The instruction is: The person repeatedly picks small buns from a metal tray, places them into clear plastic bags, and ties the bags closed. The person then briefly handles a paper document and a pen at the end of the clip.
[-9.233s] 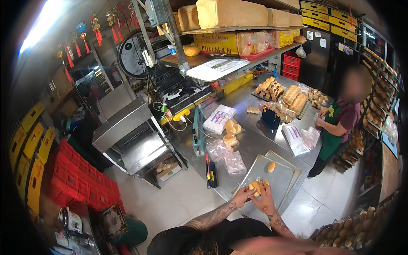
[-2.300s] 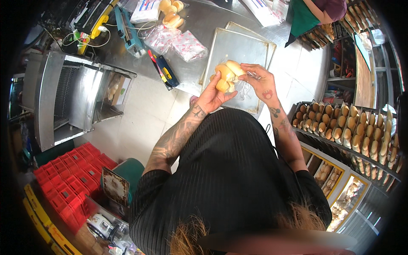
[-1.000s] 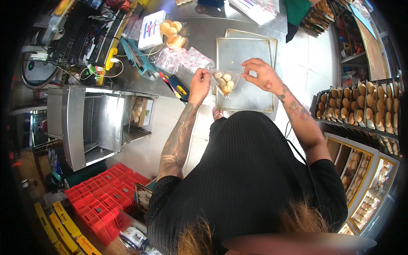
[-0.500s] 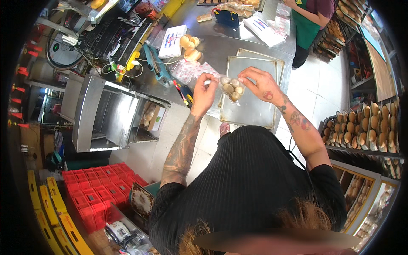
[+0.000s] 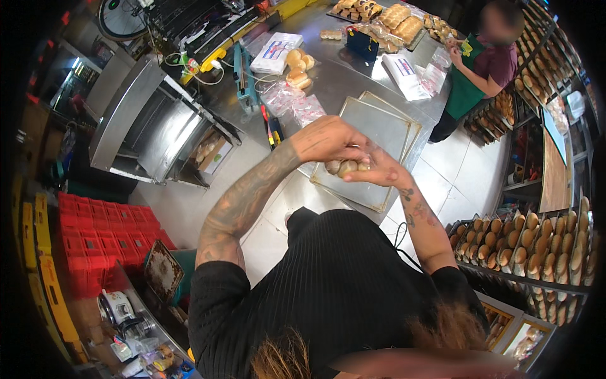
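A clear plastic bag of several small, round, pale buns (image 5: 341, 168) hangs in front of me, above the near edge of flat metal baking trays (image 5: 379, 126). My left hand (image 5: 329, 140) reaches across the top of the bag, its fingers closed and meeting the right hand. My right hand (image 5: 379, 167) grips the bag from the right, thumb along its near side. The bag's gathered neck is hidden between the hands. Left of them lie printed plastic bags (image 5: 284, 101), bagged larger buns (image 5: 298, 77), a white packet (image 5: 278, 53) and a long teal bag sealer (image 5: 243, 79).
Handled tools (image 5: 271, 129) lie at the steel table's left edge. Beyond the table's right side stands a person in a green apron (image 5: 468, 82). Racks of bread rolls (image 5: 530, 246) line the right. Red crates (image 5: 104, 234) and a metal cabinet (image 5: 136, 126) stand left.
My hands have come together; the left has swung right, over the bag's top, and the right now wraps the bag. The bag has dropped slightly nearer me. The whole view has shifted.
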The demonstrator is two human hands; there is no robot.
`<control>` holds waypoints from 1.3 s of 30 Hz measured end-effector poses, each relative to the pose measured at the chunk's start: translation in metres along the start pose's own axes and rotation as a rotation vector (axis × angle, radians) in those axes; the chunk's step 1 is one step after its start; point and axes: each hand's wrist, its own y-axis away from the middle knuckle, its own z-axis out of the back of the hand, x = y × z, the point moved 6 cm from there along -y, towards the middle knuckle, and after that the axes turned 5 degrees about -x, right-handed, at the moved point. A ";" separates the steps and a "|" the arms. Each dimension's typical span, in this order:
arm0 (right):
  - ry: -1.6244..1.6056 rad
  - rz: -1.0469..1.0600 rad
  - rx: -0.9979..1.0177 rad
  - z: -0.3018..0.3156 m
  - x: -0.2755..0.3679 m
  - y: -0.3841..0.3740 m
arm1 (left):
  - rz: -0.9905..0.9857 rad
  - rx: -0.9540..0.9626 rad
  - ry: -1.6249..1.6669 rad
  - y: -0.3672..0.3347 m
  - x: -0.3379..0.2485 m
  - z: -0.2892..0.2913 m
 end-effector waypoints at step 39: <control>-1.053 -0.509 -0.385 -0.214 0.002 -0.178 | 0.496 -0.864 -0.106 0.307 0.130 -0.009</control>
